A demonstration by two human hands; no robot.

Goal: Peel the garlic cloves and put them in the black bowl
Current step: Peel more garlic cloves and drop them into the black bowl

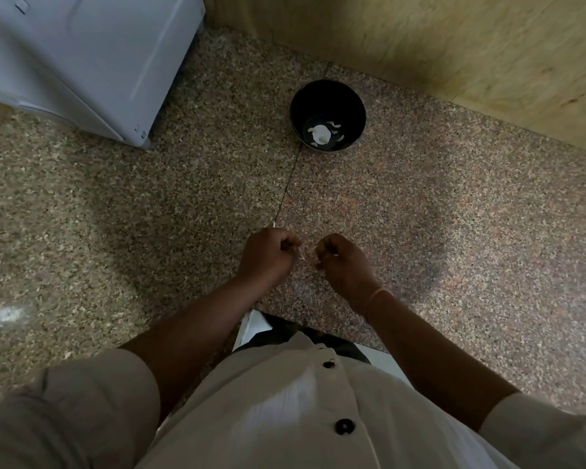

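Note:
A black bowl [328,115] stands on the speckled stone counter near the back wall, holding a few pale garlic pieces [320,132]. Well in front of it, my left hand [267,255] and my right hand [340,258] are close together above the counter, both with fingers curled. Between them sits a small garlic clove [310,254] with thin papery skin; my right hand pinches the clove and my left hand pinches a strip of skin. Most of the clove is hidden by my fingers.
A white appliance [82,59] stands at the back left on the counter. A yellowish stone wall [454,45] runs behind the bowl. A dark seam [286,187] crosses the counter from the bowl toward my hands. A white shirt fills the bottom.

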